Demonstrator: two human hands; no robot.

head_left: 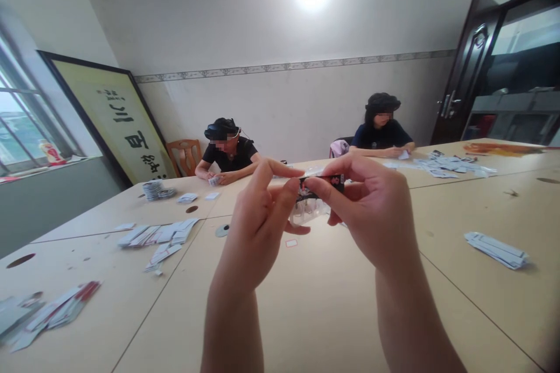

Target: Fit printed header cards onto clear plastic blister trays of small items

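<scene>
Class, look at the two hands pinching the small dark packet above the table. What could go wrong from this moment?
1. The left hand and right hand pinch the small dark packet only at the fingertips, in mid-air, so it might slip and drop.
2. Falling, it could scatter the loose white cards lying on the table.
3. The clear wrapper hanging beneath could tear.

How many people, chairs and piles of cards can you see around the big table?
People across the table: 2, one and another
Wooden chair: 1
Card piles on the table: 5, at and
Total: 8
</scene>
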